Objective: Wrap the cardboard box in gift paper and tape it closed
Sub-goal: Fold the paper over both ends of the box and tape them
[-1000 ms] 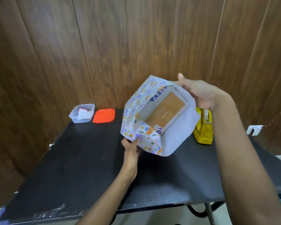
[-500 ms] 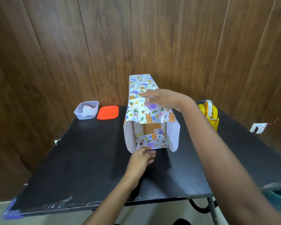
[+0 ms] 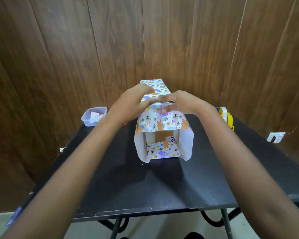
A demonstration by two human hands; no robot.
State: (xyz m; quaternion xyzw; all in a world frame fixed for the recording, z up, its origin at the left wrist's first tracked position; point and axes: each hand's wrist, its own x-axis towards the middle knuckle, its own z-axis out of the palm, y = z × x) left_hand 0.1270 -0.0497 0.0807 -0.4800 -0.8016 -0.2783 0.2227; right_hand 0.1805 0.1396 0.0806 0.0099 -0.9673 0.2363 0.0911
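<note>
In the head view, the box (image 3: 164, 135) lies lengthwise down the middle of the table (image 3: 145, 187). Its far end is at the far edge by the wooden wall, and its open end faces the near edge. The paper (image 3: 162, 121) already sleeves its top and sides, so the long seam looks done and the ends are probably the step in hand. The open end is likely turned toward the person so the folds can be seen and reached.

The left hand (image 3: 133, 104) and right hand (image 3: 185, 102) meet on top of the box, just behind the open end, with their fingertips close together over the paper. Placed there, they seem to pin the sleeve so it cannot slide while the top flap is creased down. The left hand is blurred and the right hand's fingers are bent with the thumb tip on the paper. Whether either hand pinches a fold or only presses cannot be told.

The dispenser (image 3: 227, 116) stands at the right edge toward the far corner, near the right arm, probably kept there for the taping to come. The tub (image 3: 93, 116) sits at the far left corner, well apart from the work.

Counted:
- **Task things:** one box, one sheet of paper and two hands.
- **Flaps at the open end:** four. The top one hangs down, the bottom one is folded up against the cardboard, and two white-backed side flaps stand out.
- **Other things:** one dispenser, one tub with small paper items inside, and one table.
</note>
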